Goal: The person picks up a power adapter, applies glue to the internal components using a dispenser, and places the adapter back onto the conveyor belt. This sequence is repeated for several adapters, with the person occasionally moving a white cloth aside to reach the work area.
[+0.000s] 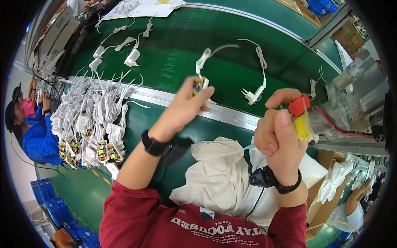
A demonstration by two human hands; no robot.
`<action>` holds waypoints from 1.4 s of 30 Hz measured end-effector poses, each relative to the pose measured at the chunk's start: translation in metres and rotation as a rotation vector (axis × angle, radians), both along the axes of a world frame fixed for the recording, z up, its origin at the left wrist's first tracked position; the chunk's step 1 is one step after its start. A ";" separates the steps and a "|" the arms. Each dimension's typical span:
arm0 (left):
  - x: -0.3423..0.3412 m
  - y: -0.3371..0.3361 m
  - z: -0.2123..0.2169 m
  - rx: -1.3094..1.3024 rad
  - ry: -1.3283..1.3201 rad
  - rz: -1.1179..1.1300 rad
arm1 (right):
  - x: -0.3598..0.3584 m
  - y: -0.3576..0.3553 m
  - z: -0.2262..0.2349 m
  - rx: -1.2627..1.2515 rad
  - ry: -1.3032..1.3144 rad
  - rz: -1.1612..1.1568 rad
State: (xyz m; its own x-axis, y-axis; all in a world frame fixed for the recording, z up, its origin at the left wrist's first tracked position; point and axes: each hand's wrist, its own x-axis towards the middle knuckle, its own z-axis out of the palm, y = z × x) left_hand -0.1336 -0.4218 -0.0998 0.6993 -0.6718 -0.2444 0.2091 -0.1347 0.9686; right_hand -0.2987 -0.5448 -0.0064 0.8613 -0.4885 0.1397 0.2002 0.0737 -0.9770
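My left hand (186,101) is closed on a white plug adapter (204,84) whose circuit parts lie exposed. Its coiled white cable (202,60) reaches away over the green belt. My right hand (278,130) is raised on the right, its fingers curled and the index finger bent outward. A thin pale-blue tip (249,146) shows beside those fingers; what they hold is hidden. A grey cylindrical device (326,122) with a red block (299,106) and yellow tape (303,127) partly covers this hand. A white plug adapter with cable (253,95) lies on the belt between my hands.
To the left sits a heap of corded adapters (93,120), several with exposed boards. More adapters (132,57) lie on the belt (173,37). A metal rail (231,115) edges it. Cream cloth (215,169) lies before me, a cardboard box (326,186) at right. Other people work at both sides.
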 end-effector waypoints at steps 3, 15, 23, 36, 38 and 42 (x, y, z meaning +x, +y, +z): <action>-0.037 0.003 -0.001 -0.132 0.296 -0.021 | 0.001 -0.003 0.001 0.008 0.003 -0.049; -0.090 0.011 -0.017 -0.373 0.730 -0.374 | 0.002 -0.014 0.004 0.129 -0.023 -0.112; -0.081 0.012 -0.024 -0.513 0.898 -0.399 | 0.005 -0.015 0.001 -0.056 0.024 -0.114; -0.078 0.015 -0.026 -0.608 0.870 -0.299 | 0.006 -0.014 0.000 -0.046 0.019 -0.132; -0.080 0.015 -0.025 -0.554 0.778 -0.310 | 0.006 -0.014 0.000 -0.042 0.014 -0.130; -0.085 0.014 -0.022 -0.418 0.554 -0.371 | 0.005 -0.015 -0.001 -0.044 0.010 -0.119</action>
State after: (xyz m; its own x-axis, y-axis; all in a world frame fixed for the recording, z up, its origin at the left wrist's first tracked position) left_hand -0.2187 -0.4074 -0.1216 0.2617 -0.9505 -0.1677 0.6887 0.0621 0.7224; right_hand -0.2935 -0.5600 -0.0072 0.7991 -0.5809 0.1550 0.1952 0.0067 -0.9807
